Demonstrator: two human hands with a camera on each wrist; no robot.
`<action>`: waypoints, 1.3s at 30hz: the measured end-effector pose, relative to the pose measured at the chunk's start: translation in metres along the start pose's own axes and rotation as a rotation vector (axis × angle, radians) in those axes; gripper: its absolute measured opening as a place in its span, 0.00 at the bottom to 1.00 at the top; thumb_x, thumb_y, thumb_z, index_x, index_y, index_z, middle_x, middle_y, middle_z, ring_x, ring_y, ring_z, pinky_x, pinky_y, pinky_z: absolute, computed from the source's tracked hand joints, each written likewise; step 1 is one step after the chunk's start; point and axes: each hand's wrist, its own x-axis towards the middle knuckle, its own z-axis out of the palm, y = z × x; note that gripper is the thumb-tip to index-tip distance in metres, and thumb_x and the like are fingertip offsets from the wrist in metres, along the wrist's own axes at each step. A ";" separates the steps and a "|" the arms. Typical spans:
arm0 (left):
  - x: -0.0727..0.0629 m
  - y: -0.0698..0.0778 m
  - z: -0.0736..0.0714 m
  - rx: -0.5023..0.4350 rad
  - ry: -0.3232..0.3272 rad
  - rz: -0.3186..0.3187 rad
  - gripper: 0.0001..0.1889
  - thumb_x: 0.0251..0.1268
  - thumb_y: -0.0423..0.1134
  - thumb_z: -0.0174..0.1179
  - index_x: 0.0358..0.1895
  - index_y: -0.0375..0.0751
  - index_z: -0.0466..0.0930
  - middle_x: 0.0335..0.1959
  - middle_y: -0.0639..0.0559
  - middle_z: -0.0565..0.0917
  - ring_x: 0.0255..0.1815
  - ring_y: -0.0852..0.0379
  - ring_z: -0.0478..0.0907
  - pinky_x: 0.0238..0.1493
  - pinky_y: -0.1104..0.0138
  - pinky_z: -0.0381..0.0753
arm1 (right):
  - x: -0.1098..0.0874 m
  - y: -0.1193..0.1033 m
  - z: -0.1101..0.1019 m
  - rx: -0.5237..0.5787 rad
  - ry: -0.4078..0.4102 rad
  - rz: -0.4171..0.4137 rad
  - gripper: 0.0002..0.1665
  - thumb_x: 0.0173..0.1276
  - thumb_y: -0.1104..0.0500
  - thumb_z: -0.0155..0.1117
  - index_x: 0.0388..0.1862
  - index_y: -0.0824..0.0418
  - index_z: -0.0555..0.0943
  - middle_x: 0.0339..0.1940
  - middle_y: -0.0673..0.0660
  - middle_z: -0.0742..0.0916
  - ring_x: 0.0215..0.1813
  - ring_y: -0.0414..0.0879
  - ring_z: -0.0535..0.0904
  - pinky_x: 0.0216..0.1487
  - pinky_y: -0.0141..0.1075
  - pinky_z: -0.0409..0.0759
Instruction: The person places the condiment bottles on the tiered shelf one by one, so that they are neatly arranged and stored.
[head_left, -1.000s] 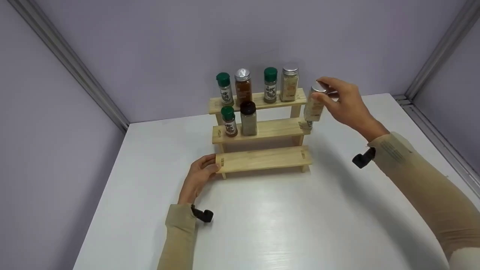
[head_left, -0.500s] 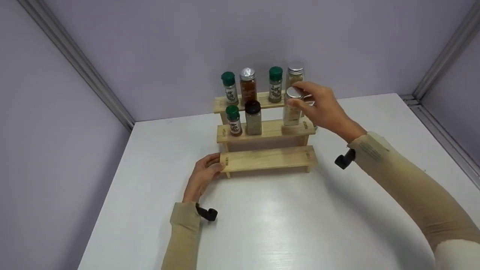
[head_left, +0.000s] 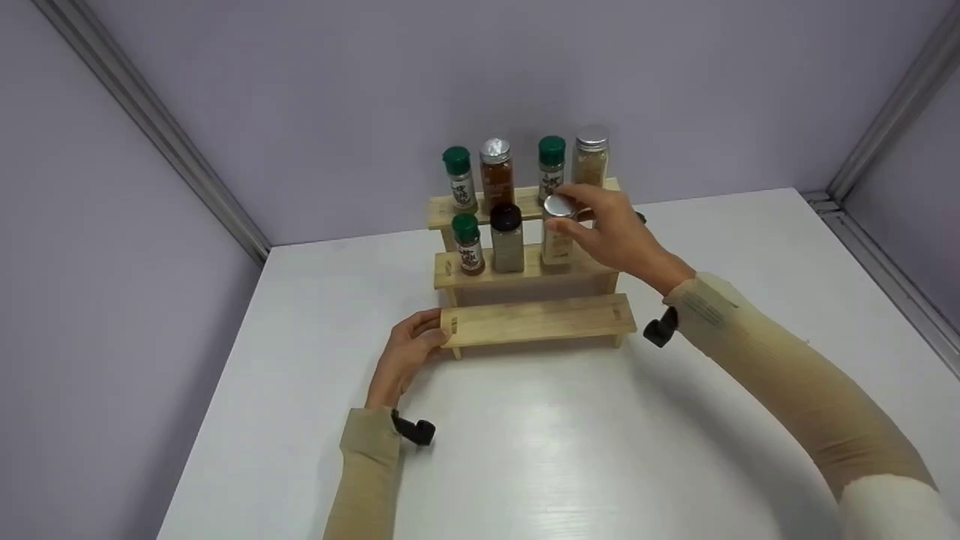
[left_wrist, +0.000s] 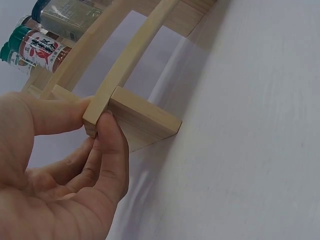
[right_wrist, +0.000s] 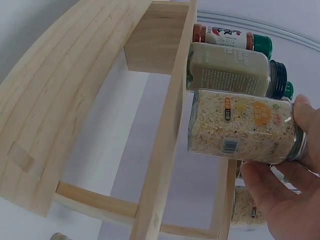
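Observation:
My right hand [head_left: 619,232] grips a glass spice jar [head_left: 557,246] by its silver lid, thumb and fingers round the top. Pale, grainy seasoning fills this jar, and it stands upright with its base right at the middle tier of the wooden rack [head_left: 540,321]. Just left of it is a black-capped jar [head_left: 508,251], narrowly apart in the head view; beyond that stands a small green-capped bottle [head_left: 469,255]. My left hand [head_left: 409,349] pinches the left end of the lowest tier, thumb and fingers on the board's end [left_wrist: 102,102] in the left wrist view.
On the top tier stand a green-capped bottle [head_left: 460,180], a silver-lidded reddish jar [head_left: 497,176], another green-capped bottle [head_left: 552,161] and a silver-lidded jar [head_left: 591,157]. The rack is on a white table [head_left: 525,450], with a pale wall [head_left: 337,112] behind it.
My right hand has carried the jar leftward and down, from beside the rack's right end to the middle tier near the black-capped jar. My left hand keeps its hold on the lowest tier.

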 end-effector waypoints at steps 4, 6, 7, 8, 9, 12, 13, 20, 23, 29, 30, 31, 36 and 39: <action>0.001 0.000 -0.001 -0.004 0.001 0.001 0.27 0.74 0.30 0.61 0.74 0.34 0.74 0.68 0.36 0.80 0.56 0.51 0.82 0.56 0.61 0.83 | 0.001 0.003 0.004 0.003 -0.006 0.016 0.30 0.77 0.54 0.70 0.70 0.67 0.79 0.59 0.64 0.87 0.58 0.55 0.85 0.60 0.52 0.86; 0.002 0.000 0.000 0.002 0.006 -0.008 0.27 0.74 0.30 0.62 0.75 0.35 0.74 0.69 0.36 0.80 0.57 0.50 0.82 0.57 0.60 0.83 | 0.002 0.004 0.006 0.000 -0.006 0.021 0.30 0.76 0.53 0.70 0.70 0.67 0.79 0.60 0.64 0.87 0.58 0.55 0.85 0.60 0.52 0.86; 0.002 0.000 0.000 0.004 0.009 -0.011 0.27 0.74 0.30 0.62 0.75 0.35 0.74 0.69 0.36 0.80 0.58 0.50 0.82 0.58 0.60 0.83 | 0.002 0.005 0.007 0.000 -0.006 0.022 0.30 0.76 0.53 0.70 0.70 0.67 0.79 0.60 0.64 0.87 0.59 0.55 0.85 0.60 0.53 0.85; 0.002 0.000 -0.001 0.009 0.012 -0.013 0.27 0.75 0.30 0.62 0.75 0.35 0.74 0.69 0.36 0.80 0.58 0.50 0.82 0.58 0.60 0.83 | 0.002 0.006 0.008 -0.001 -0.005 0.025 0.30 0.77 0.53 0.70 0.71 0.67 0.79 0.60 0.64 0.87 0.59 0.55 0.85 0.61 0.53 0.85; 0.001 0.000 -0.001 0.010 0.014 -0.016 0.27 0.75 0.30 0.62 0.75 0.34 0.74 0.69 0.36 0.80 0.58 0.50 0.82 0.58 0.60 0.83 | 0.002 0.007 0.009 -0.002 -0.004 0.027 0.30 0.77 0.53 0.70 0.71 0.67 0.79 0.60 0.65 0.87 0.59 0.56 0.85 0.61 0.53 0.85; 0.002 -0.001 0.000 0.021 0.014 -0.020 0.27 0.75 0.30 0.62 0.74 0.35 0.74 0.68 0.37 0.80 0.58 0.50 0.82 0.57 0.60 0.84 | 0.001 0.010 0.011 -0.006 0.005 0.038 0.31 0.77 0.53 0.70 0.72 0.66 0.78 0.61 0.64 0.86 0.60 0.56 0.84 0.61 0.52 0.85; 0.002 -0.001 0.001 0.023 0.015 -0.020 0.27 0.74 0.30 0.62 0.74 0.35 0.74 0.68 0.37 0.80 0.58 0.49 0.82 0.57 0.60 0.84 | 0.000 0.011 0.011 -0.008 0.007 0.044 0.31 0.77 0.53 0.70 0.73 0.66 0.77 0.62 0.65 0.86 0.61 0.56 0.84 0.61 0.52 0.85; 0.002 -0.001 0.000 0.024 0.018 -0.017 0.27 0.75 0.30 0.62 0.75 0.35 0.74 0.69 0.36 0.80 0.58 0.49 0.82 0.56 0.61 0.84 | 0.001 0.008 0.010 -0.031 -0.017 0.089 0.34 0.78 0.50 0.69 0.76 0.64 0.75 0.66 0.64 0.84 0.63 0.56 0.83 0.63 0.54 0.84; 0.003 -0.001 0.000 0.021 0.018 -0.023 0.27 0.75 0.29 0.62 0.75 0.35 0.74 0.69 0.36 0.80 0.57 0.50 0.82 0.55 0.61 0.84 | 0.002 0.004 0.003 -0.029 -0.023 0.074 0.33 0.77 0.50 0.70 0.75 0.62 0.76 0.66 0.62 0.85 0.62 0.57 0.83 0.63 0.57 0.83; 0.001 0.000 -0.002 0.023 -0.004 -0.009 0.28 0.75 0.30 0.61 0.76 0.35 0.72 0.70 0.36 0.78 0.59 0.50 0.81 0.57 0.61 0.82 | -0.003 0.002 -0.017 -0.019 0.091 -0.013 0.27 0.77 0.54 0.72 0.69 0.64 0.80 0.60 0.62 0.87 0.59 0.57 0.86 0.60 0.54 0.85; 0.001 0.000 -0.002 0.022 -0.005 -0.012 0.28 0.75 0.29 0.60 0.76 0.35 0.72 0.70 0.36 0.78 0.59 0.50 0.80 0.57 0.61 0.82 | -0.005 0.003 -0.021 -0.027 0.114 -0.019 0.25 0.77 0.55 0.71 0.68 0.64 0.81 0.59 0.62 0.88 0.58 0.57 0.87 0.59 0.54 0.86; 0.001 -0.001 -0.003 0.024 -0.006 -0.013 0.28 0.75 0.29 0.60 0.76 0.35 0.72 0.70 0.37 0.78 0.59 0.50 0.80 0.57 0.61 0.82 | -0.006 0.005 -0.024 -0.040 0.135 -0.023 0.24 0.77 0.55 0.71 0.67 0.64 0.81 0.58 0.62 0.88 0.58 0.56 0.87 0.58 0.53 0.86; 0.001 -0.001 -0.003 0.044 0.005 -0.021 0.27 0.75 0.28 0.60 0.75 0.34 0.73 0.70 0.36 0.78 0.57 0.50 0.80 0.55 0.62 0.82 | -0.013 0.018 -0.040 -0.116 0.197 0.003 0.19 0.80 0.56 0.68 0.63 0.64 0.83 0.57 0.60 0.89 0.57 0.55 0.87 0.57 0.54 0.86; 0.003 -0.001 -0.001 0.049 0.008 -0.019 0.27 0.75 0.28 0.60 0.75 0.34 0.73 0.70 0.35 0.78 0.58 0.50 0.80 0.55 0.63 0.82 | -0.016 0.028 -0.048 -0.140 0.212 0.036 0.18 0.81 0.57 0.66 0.63 0.64 0.83 0.57 0.62 0.88 0.57 0.57 0.86 0.58 0.57 0.85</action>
